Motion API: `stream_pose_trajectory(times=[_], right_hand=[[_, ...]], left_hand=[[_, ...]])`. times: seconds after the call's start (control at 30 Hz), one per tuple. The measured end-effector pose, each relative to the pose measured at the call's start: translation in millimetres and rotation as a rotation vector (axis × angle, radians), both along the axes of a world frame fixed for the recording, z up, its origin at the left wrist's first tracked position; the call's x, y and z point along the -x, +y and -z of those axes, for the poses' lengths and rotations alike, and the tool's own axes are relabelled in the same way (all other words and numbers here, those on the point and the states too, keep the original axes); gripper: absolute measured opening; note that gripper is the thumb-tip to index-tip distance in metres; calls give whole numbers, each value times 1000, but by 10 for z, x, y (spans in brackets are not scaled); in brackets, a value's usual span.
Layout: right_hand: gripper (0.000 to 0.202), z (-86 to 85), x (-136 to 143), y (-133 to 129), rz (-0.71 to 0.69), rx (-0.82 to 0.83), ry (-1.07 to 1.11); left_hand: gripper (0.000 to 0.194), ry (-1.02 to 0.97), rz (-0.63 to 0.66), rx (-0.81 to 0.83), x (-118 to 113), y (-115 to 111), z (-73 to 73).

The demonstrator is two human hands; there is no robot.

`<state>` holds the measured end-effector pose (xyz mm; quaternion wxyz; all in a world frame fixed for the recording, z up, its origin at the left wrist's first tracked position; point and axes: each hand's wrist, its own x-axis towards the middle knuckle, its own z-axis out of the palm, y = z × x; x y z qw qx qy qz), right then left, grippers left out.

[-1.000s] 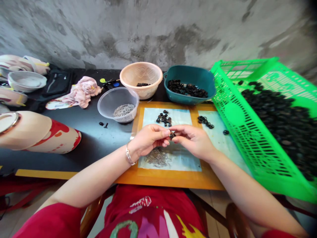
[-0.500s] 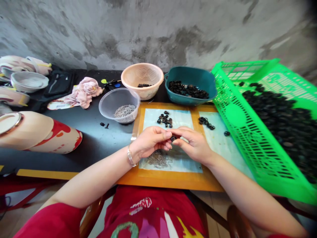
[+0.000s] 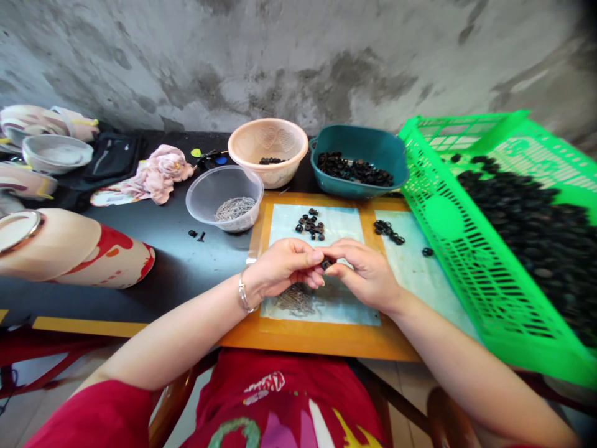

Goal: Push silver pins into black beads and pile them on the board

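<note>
A small black part [image 3: 327, 264] is pinched between my two hands above the mat; its exact kind is too small to make out. My left hand [image 3: 290, 267] closes thumb and fingers at its left side. From the right, my right hand [image 3: 361, 272] grips it between thumb and forefinger. Under my left hand lies a pile of thin metal pins [image 3: 296, 300], partly covered. Just beyond my fingers, a cluster of small black parts [image 3: 311, 225] rests on the pale sheet [image 3: 342, 314]. More black ring-like pieces [image 3: 388, 231] lie to the right.
A clear bowl [image 3: 198, 202] holds metal pins. Behind stand a peach bowl [image 3: 242, 140] and a teal basin [image 3: 359, 137] with black parts. A green basket [image 3: 459, 261] heaped with black pieces flanks my right arm. A large tumbler [image 3: 93, 249] and pink cloth [image 3: 163, 174] are left.
Both hands stay almost in place, still pinching the small black part. Only a slight shift of the fingers shows.
</note>
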<state>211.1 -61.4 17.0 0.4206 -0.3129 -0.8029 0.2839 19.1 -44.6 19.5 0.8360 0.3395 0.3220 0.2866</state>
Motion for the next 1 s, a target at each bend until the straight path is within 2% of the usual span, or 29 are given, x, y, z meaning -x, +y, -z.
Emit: stream_pose_trajectory(times=[0.63,1.0], right_hand=[[37,19,-10,-17,-14,-74,-121],[30,8,33,-13,68,-168,-53]], left_hand=[[39,-7,-18,-51,3,-30,-11],[42,72,-126,-95,-57,-67,-61]])
